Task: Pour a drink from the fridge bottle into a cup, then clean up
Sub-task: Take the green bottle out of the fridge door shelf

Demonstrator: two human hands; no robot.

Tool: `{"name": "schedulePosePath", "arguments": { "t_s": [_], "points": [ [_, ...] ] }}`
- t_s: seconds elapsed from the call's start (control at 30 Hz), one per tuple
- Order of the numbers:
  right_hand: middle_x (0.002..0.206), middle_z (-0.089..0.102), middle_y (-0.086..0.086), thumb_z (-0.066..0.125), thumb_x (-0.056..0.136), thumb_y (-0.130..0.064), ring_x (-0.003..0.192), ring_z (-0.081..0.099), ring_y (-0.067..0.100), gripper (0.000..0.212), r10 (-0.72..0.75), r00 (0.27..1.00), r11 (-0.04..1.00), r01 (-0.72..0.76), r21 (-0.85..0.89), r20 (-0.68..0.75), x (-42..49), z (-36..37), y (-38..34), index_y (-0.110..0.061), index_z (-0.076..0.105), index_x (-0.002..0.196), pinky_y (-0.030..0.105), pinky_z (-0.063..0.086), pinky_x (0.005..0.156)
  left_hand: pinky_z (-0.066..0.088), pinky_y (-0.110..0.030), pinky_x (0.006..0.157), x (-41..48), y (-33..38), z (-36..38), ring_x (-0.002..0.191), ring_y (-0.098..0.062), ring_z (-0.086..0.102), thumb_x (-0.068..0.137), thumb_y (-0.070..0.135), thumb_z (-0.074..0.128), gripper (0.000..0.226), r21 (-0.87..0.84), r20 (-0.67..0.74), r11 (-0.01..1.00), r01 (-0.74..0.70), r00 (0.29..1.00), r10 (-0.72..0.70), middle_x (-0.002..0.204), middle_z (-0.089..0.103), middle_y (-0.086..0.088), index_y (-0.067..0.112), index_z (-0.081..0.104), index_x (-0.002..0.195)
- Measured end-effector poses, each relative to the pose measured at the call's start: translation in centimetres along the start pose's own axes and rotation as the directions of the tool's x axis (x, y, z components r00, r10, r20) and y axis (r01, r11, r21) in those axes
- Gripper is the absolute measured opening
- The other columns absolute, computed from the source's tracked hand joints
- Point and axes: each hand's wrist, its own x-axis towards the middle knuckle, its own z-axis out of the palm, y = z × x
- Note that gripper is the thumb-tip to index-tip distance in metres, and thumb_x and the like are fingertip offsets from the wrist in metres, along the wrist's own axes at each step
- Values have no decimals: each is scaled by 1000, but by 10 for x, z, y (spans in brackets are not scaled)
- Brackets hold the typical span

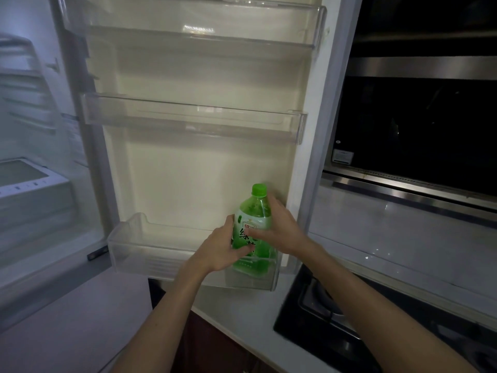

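Fridge door (204, 170): stands open and fills the middle of the view, its pale inner lining facing the camera.
Fridge interior (32, 103): to the left of the door, brightly lit and blurred, with a white lidded drawer (29, 179) low down.
Dark appliance (419, 117): to the right of the door, a black glass front with steel trim, mounted above the tiled wall.
Tabletop (242, 313): white, running below the door's lower edge and off to the right.
Hob (322, 319): black, set into the tabletop at the right, partly covered by the right forearm.
Top door shelf (204, 36): clear plastic, nothing seen in it.
Middle door shelf (188, 119): clear plastic, nothing seen in it.
Lowest door shelf (139, 251): clear plastic bin; the bottle sits at its right end.
Bottle (252, 211): green drink bottle with a printed label, upright, its lower part inside the lowest door shelf and seen through the clear front wall. Whether its base rests on the shelf floor cannot be told.
Left hand (217, 251): grasps the bottle from the left, fingers wrapped over the front of the label, thumb up along its side.
Right hand (279, 230): grasps the bottle from the right, thumb laid across the label, fingers curled round the back near the shoulder.
Cap (259, 189): green, screwed on, clear of both hands.
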Motion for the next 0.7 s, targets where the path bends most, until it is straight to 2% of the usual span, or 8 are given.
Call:
{"name": "schedulePosePath", "arguments": {
  "t_s": [0.13,0.23,0.37,0.43,0.5,0.6,0.7],
  "points": [
    [117,60,-9,85,74,-25,110,57,13,65,-22,1000,999,22,24,-12,0,-2,-4,-31,46,125,32,49,95,58,-40,83,0,1,0,92,-12,68,81,35,76,57,-8,2,1000,2,1000,-2,109,69,3,25,40,123],
    [110,59,-16,85,74,-21,106,58,7,63,-38,999,998,38,45,-2,2,-5,-9,-35,45,120,23,48,90,58,-35,81,0,2,-2,93,-10,67,82,32,77,59,-20,-10,1000,-10,1000,10,110,68,2,22,39,126],
    [111,60,-18,86,73,-24,102,58,-4,66,-35,999,995,35,92,2,7,-9,-12,-32,47,125,12,44,84,60,-37,80,-1,3,-4,94,-7,68,83,30,77,61,-88,-54,996,-20,998,15,109,68,5,21,38,129],
    [114,61,-16,87,73,-23,104,58,-3,67,-40,999,993,38,114,13,10,-12,-13,-29,48,127,15,46,88,60,-33,80,-2,5,-5,93,1,67,84,28,76,61,-119,-79,992,-30,997,21,109,66,7,21,37,131],
    [117,62,-12,87,72,-24,108,60,3,70,-54,998,991,51,120,20,14,-15,-15,-22,49,131,25,49,94,60,-29,80,-4,8,-5,93,6,65,86,26,75,62,-154,-97,987,-42,995,28,110,65,10,23,35,132],
    [119,64,-11,88,71,-26,110,61,5,76,-66,998,987,62,150,23,17,-20,-15,-20,48,135,36,51,98,59,-24,79,-6,12,-3,96,6,66,88,26,73,66,-208,-129,976,-67,991,41,113,63,11,25,30,138],
    [119,64,-10,88,70,-25,110,62,5,74,-70,997,981,67,180,14,18,-26,-19,-22,50,133,39,52,98,55,-15,77,-8,13,-2,96,4,67,88,28,72,68,-216,-177,973,-86,983,48,113,66,10,26,29,141]
  ]
}}
